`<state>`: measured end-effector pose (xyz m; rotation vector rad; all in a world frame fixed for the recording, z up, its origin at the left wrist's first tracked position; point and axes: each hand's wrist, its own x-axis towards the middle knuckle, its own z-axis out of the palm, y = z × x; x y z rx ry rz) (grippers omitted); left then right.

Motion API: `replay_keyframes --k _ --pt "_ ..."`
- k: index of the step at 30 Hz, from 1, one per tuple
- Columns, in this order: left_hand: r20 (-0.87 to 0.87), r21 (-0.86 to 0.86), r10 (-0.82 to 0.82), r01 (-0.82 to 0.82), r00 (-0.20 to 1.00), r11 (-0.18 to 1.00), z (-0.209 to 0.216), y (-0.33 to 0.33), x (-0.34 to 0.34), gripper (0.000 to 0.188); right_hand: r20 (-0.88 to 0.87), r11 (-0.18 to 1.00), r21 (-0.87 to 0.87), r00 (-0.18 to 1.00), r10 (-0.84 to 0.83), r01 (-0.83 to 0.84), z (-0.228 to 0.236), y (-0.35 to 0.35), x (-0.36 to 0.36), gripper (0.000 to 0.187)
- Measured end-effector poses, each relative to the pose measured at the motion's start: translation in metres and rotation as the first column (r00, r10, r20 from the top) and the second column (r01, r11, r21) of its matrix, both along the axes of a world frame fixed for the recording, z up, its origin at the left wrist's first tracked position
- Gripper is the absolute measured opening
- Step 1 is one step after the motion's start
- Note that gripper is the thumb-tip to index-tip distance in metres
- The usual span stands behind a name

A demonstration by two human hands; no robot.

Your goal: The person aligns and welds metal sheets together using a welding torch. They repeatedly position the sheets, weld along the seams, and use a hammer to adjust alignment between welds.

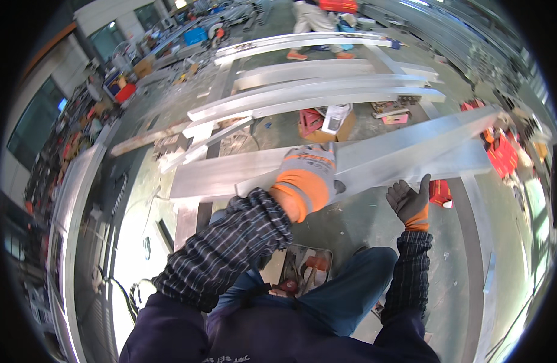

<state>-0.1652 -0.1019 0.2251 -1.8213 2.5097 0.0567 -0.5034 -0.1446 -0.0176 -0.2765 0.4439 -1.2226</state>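
Observation:
My left hand (309, 175), in a grey glove with an orange cuff, is wrapped over the top of a long silvery metal beam (411, 142). The beam lies askew, its far right end angled away from me. Beneath it a second wide metal beam (221, 174) runs left to right across the supports. My right hand (408, 202), gloved alike, is held palm up with thumb and fingers apart, just on the near side of the beams. Nothing lies in its palm. The left fingertips are partly hidden behind the glove's back and the beam.
More metal beams (315, 100) lie parallel farther off. Between them stands an open cardboard box (328, 130). A tool tray with a hammer (318, 263) sits between my knees. Red boxes (502, 156) are at the right. A person's legs (315, 21) show at the far side.

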Motion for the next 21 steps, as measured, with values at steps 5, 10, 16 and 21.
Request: replay_keyframes --k 5,10,16,21 --pt "0.016 0.008 -0.025 0.025 1.000 1.000 -0.020 0.020 0.013 0.056 -0.158 0.964 0.171 0.971 -0.177 0.204 0.032 0.012 0.048 0.110" --pt "-0.071 -0.038 -0.040 0.037 0.997 0.999 -0.036 0.033 0.029 0.063 -0.287 0.986 0.072 0.950 -0.125 0.151 0.062 0.012 0.071 0.114" --pt "-0.064 -0.400 -0.188 0.148 0.980 0.905 -0.024 0.047 0.067 0.068 -0.255 0.991 0.002 0.958 -0.130 0.135 0.065 0.025 0.088 0.087" --pt "-0.347 -0.382 -0.300 0.158 0.889 0.911 0.011 0.116 0.166 0.058 -0.064 0.912 -0.156 0.918 -0.392 0.379 0.065 0.088 0.137 0.091"
